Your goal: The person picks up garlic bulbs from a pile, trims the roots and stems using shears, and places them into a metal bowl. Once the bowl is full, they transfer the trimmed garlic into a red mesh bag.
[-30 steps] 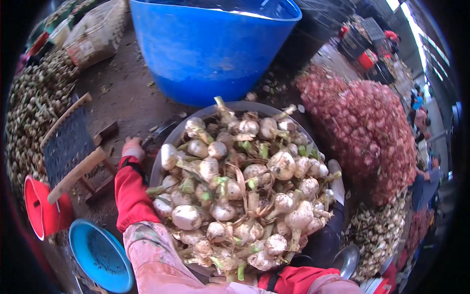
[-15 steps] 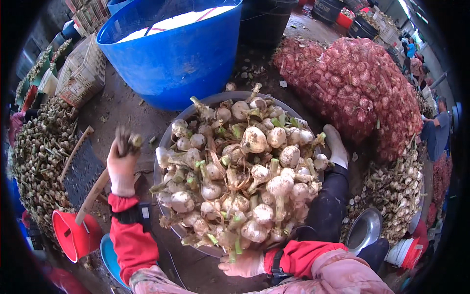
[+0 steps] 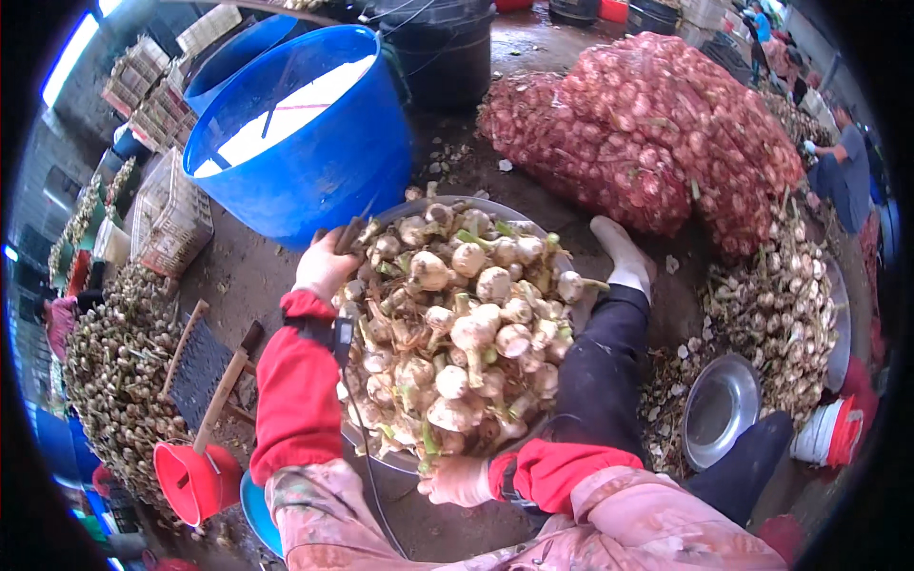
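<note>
Garlic heap: dirt-streaked white garlic bulbs with short green and tan stalks [image 3: 476, 333] fill a wide, round grey metal basin [image 3: 514, 210], mounded above its rim from the far edge to the near one.
Weight and feel: the full basin looks heavy and its wall stiff; each bulb is probably light and firm, with papery skin that could tear or slip, and the loose top layer could roll off the edge.
Where to hold: a single bulb seems best taken by its stalk or round its widest part; the basin, by opposite sides of its rim.
Left hand [image 3: 324, 266]: at the basin's far-left edge, fingers bent and close together against a dark brown stubby piece [image 3: 350, 235]; whether they pinch it I cannot tell.
Right hand [image 3: 459, 481]: at the basin's near edge, just below a green stalk, fingers curled and pressed together; the fingertips are hidden, so a grip on the rim cannot be confirmed.
Beyond the far-left edge: a large blue plastic tub [image 3: 333, 167].
By the right edge: a foot in a pale sock [image 3: 624, 255]; past the far-right edge, bulging red net sacks of garlic [image 3: 657, 133].
</note>
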`<state>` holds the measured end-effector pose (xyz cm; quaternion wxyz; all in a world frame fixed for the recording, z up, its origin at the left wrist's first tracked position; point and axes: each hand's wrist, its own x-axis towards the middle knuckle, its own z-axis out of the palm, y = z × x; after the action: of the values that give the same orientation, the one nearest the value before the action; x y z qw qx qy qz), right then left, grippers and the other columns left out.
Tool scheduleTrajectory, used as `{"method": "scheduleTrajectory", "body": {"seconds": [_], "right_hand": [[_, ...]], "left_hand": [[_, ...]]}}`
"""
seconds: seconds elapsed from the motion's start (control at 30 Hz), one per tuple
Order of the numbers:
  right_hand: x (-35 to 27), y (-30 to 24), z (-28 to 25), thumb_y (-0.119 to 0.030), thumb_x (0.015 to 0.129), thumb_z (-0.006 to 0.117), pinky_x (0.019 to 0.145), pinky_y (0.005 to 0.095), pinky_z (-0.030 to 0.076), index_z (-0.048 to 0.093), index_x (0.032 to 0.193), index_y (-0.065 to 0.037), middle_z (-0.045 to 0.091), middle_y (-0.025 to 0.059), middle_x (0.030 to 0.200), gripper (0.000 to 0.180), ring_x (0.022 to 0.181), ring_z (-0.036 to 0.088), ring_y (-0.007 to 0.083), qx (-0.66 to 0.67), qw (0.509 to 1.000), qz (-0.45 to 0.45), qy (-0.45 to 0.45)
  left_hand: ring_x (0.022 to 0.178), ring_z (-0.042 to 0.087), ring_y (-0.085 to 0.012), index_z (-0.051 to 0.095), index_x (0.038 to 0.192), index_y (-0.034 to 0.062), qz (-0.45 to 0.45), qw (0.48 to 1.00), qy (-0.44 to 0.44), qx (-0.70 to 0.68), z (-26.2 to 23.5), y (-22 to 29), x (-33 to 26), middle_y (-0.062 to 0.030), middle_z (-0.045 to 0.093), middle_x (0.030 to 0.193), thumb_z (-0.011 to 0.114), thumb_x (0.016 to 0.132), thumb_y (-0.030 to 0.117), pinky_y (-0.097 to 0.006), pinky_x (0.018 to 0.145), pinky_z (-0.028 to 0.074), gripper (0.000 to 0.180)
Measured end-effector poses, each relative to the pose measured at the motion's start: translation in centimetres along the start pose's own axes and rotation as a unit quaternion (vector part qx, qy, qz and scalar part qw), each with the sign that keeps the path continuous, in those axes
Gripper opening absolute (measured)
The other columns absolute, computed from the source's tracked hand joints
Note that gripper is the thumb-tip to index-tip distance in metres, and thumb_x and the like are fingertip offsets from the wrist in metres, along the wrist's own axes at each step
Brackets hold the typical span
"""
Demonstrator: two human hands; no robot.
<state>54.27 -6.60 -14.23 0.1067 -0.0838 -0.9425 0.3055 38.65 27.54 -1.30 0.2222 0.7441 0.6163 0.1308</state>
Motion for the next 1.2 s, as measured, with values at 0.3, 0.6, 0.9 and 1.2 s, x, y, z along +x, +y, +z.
{"method": "scheduleTrajectory", "body": {"seconds": [0.3,0.6,0.9,1.2], "right_hand": [[-8.6,-7.2,-14.1,-0.036,0.088,0.068,0.098,0.037,0.045,0.058,0.122,-0.002,0.062,0.0146,0.12,0.049,0.115,0.057,0.0284,0.295,0.827,0.27,0.396],[-10.0,-7.6,-17.8,-0.01,0.086,0.07,0.09,0.03,0.047,0.062,0.112,0.0,0.066,0.0035,0.102,0.028,0.096,0.061,0.0149,0.357,0.712,0.313,0.518],[-6.1,4.3,-20.5,-0.044,0.076,0.074,0.112,0.0574,0.021,0.059,0.131,-0.03,0.025,0.0192,0.155,0.059,0.142,0.026,0.0399,-0.124,0.794,0.499,0.324],[0.2,11.3,-26.1,-0.036,0.08,0.07,0.104,0.046,0.04,0.063,0.124,-0.019,0.04,0.0114,0.146,0.048,0.129,0.046,0.0345,0.032,0.831,0.46,0.311]], "left_hand": [[0.084,0.059,-0.0104,0.042,0.144,0.0052,0.027,0.948,0.126,-0.292,3.1,13.3,-25.7,-0.0075,0.064,0.121,0.06,0.081,-0.007,-0.024,0.072,0.049,0.067],[0.123,0.048,-0.0409,0.048,0.136,0.0148,0.17,0.98,0.078,-0.06,5.9,19.8,-29.4,-0.0197,0.053,0.127,0.079,0.069,0.023,-0.052,0.1,0.039,0.075],[0.142,0.023,-0.0447,0.036,0.149,0.0251,-0.002,0.98,-0.137,0.144,5.4,7.9,-10.8,-0.0174,0.023,0.158,0.071,0.074,0.035,-0.046,0.116,0.027,0.083],[0.144,0.021,-0.0437,0.02,0.154,0.0253,-0.068,0.988,-0.102,0.097,7.7,2.0,-4.7,-0.0174,0.024,0.157,0.071,0.077,0.048,-0.062,0.114,0.016,0.095]]}}
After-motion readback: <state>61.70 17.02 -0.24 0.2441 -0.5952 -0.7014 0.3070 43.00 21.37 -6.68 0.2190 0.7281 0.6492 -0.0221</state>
